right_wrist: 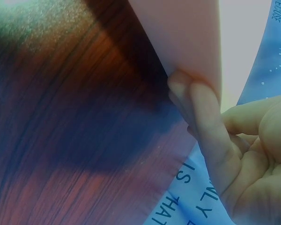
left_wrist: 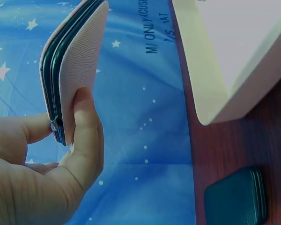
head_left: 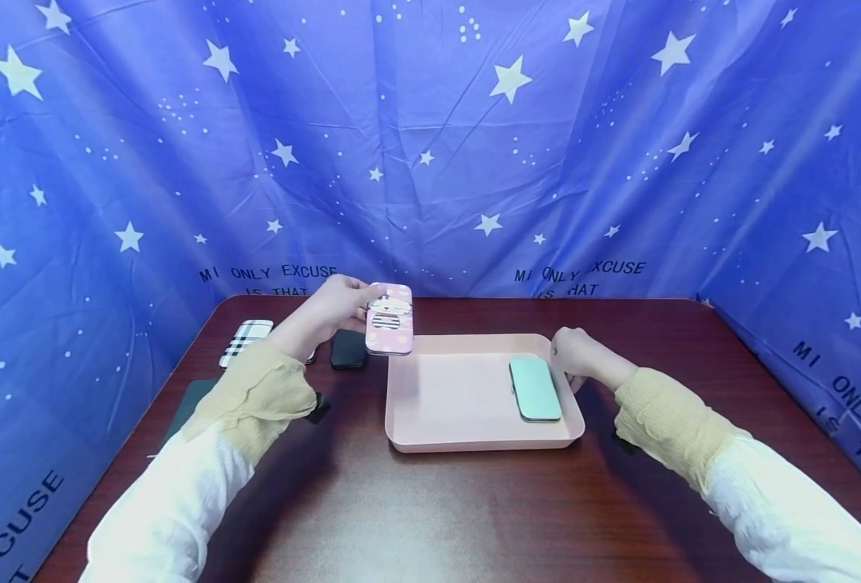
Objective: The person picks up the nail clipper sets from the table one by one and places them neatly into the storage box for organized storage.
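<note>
My left hand (head_left: 331, 308) holds a pink zip case (head_left: 390, 319) with a cartoon face, pinched between thumb and fingers, in the air above the back left corner of the pink tray (head_left: 466, 429). In the left wrist view the pink case (left_wrist: 77, 61) stands edge-on above my thumb (left_wrist: 84, 136). A mint green case (head_left: 535, 388) lies in the tray's right part. My right hand (head_left: 574, 353) rests at the tray's right rim, and in the right wrist view its fingers (right_wrist: 201, 112) pinch the tray wall (right_wrist: 182, 33).
A plaid case (head_left: 245, 341) and a black case (head_left: 348, 349) lie on the dark wooden table (head_left: 430, 510) at the back left; the black case (left_wrist: 236, 199) also shows in the left wrist view. A dark flat item (head_left: 189, 405) lies by my left sleeve. A blue starred curtain (head_left: 430, 146) surrounds the table.
</note>
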`<state>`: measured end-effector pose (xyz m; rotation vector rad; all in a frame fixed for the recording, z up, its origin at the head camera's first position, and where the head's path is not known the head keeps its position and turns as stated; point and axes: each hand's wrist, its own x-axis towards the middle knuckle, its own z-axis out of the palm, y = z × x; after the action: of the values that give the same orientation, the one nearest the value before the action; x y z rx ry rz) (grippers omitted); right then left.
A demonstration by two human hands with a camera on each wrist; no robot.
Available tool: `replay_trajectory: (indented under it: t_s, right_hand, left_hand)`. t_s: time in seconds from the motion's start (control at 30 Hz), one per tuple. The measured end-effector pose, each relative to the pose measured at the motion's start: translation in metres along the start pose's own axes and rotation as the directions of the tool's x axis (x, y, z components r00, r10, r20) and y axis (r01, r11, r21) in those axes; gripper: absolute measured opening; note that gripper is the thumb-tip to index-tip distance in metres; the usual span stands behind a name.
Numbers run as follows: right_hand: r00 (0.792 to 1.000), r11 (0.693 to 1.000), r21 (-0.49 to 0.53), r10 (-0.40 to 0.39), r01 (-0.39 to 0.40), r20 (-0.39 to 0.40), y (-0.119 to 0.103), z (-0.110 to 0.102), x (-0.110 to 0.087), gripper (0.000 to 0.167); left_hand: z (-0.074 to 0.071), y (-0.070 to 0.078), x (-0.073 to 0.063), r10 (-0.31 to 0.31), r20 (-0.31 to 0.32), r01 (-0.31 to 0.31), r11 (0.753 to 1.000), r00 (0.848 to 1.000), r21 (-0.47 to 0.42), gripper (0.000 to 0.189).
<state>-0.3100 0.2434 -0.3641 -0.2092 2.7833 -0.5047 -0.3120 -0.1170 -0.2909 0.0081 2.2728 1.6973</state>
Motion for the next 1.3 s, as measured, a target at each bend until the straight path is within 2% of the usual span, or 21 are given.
replay_trajectory:
  t_s: [0.3, 0.5, 0.7, 1.0, 1.3]
  right_hand:
    - [1.0, 1.0, -0.016, -0.016, 0.016, 0.0, 0.002, 0.0, 0.0, 0.033]
    - [1.0, 1.0, -0.015, -0.017, 0.017, -0.001, 0.001, 0.0, -0.001, 0.033]
    - [1.0, 1.0, -0.02, -0.01, 0.009, -0.006, 0.001, 0.001, -0.001, 0.031]
    - [1.0, 1.0, -0.001, 0.004, -0.004, 0.004, 0.0, 0.0, 0.0, 0.031]
    - [1.0, 1.0, 0.003, -0.004, 0.004, -0.001, 0.003, 0.0, 0.002, 0.032]
  left_hand:
    - [0.015, 0.003, 0.011, 0.001, -0.002, -0.001, 1.0, 1.0, 0.0, 0.04]
    - [0.028, 0.005, 0.023, -0.017, 0.009, 0.018, 0.999, 1.0, -0.028, 0.039]
    - [0.039, 0.009, 0.028, -0.03, 0.011, 0.03, 0.999, 0.999, -0.042, 0.038]
    - [0.052, 0.01, 0.035, -0.007, 0.024, 0.008, 0.999, 1.0, -0.048, 0.037]
    - [0.066, 0.009, 0.045, -0.047, 0.054, 0.051, 0.995, 0.997, -0.083, 0.034]
